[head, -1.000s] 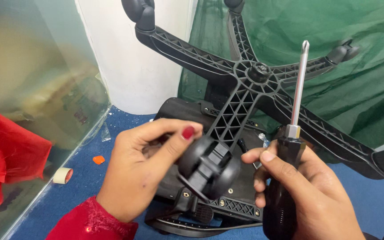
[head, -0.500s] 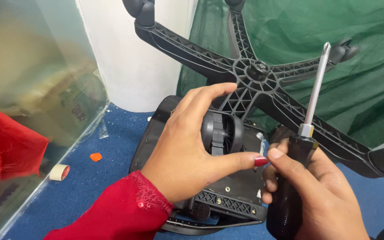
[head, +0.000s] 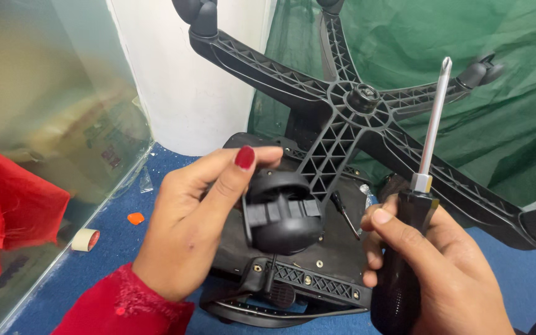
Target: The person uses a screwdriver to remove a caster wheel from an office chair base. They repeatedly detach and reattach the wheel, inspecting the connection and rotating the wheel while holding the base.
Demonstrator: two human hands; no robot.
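Seen from above, looking down at two hands over a blue floor; left hand (head: 200,229), red sleeve at wrist, red-painted thumbnail, closed around a black caster wheel (head: 283,214), thumb across its top, fingers wrapped behind; caster held up in mid-frame, in front of the upturned chair seat underside (head: 317,273), w/ its twin-wheel housing facing the camera; right hand (head: 432,273) clenched on the black handle of a screwdriver (head: 426,186), thumb pressed on the handle's side, steel shaft pointed up & tilted slightly right, cross-head tip near the top of frame; screwdriver held just right of the caster, not touching it.

Behind the hands: black five-arm chair base (head: 355,105), ribbed plastic, lying w/ underside toward the camera, centre hub in view; one arm stretched up-left to a fitted caster at top edge, another down-right to a caster at the frame's right edge; green cloth (head: 510,80) hung behind the base; white pillar (head: 175,80) at centre-left; glass panel (head: 44,124) along the left side; red fabric (head: 7,211) at far left, by the glass; small roll of tape (head: 85,239) on the floor by the glass edge, small orange scrap (head: 135,218) just beyond it.
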